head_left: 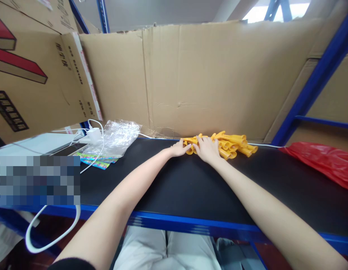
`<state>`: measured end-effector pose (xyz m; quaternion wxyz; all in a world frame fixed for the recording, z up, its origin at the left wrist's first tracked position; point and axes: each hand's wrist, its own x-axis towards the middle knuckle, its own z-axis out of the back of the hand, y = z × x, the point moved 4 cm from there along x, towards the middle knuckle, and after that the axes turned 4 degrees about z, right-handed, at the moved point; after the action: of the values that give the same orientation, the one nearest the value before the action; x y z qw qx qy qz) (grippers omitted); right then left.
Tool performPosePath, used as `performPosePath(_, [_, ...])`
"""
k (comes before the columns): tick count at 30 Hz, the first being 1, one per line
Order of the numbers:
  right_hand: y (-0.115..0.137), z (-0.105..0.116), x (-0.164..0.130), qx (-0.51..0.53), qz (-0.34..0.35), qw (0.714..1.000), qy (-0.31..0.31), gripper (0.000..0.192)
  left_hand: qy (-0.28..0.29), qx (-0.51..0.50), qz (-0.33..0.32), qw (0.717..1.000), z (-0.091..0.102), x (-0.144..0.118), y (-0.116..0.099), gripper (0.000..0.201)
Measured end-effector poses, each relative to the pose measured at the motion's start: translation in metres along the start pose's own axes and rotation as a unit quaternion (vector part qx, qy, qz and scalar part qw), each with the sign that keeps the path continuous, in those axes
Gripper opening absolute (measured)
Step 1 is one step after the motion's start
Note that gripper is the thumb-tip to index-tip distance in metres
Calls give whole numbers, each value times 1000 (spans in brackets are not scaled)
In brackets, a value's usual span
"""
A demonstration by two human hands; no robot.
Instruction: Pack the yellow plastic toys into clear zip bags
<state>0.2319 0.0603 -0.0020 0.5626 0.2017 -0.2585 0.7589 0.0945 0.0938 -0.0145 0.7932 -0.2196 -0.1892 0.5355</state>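
Note:
A pile of yellow plastic pieces (230,144) with flared, hollow ends lies at the back of the black tabletop, close to the cardboard. My left hand (179,148) touches the pile's left end, its thumb apart from the fingers and pointing right. Over the middle of the pile rests my right hand (208,148), with its fingers spread and its thumb out to the left. Both hands cover part of the pile. The flared ends stick out to the right of my right hand.
Clear plastic bags (121,137) lie on the left over colourful printed packets (99,161), beside a white charger (94,134) with cables. A red plastic bag (322,159) is on the right. Tall cardboard (204,82) backs the black table (190,187), and a blue post (311,82) slants at right.

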Motion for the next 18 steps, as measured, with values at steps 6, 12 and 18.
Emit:
performPosePath(6, [6,-1,-1,19,21,1000,-10,46,-38,196,75,977,55,-31,35,69])
performPosePath(12, [11,-3,-2,16,53,998,-28,44,-280,290,203,892,110,-80,97,68])
performPosePath(18, [20,5,-5,48,115,992,-35,45,-250,265,340,867,122,-91,144,77])
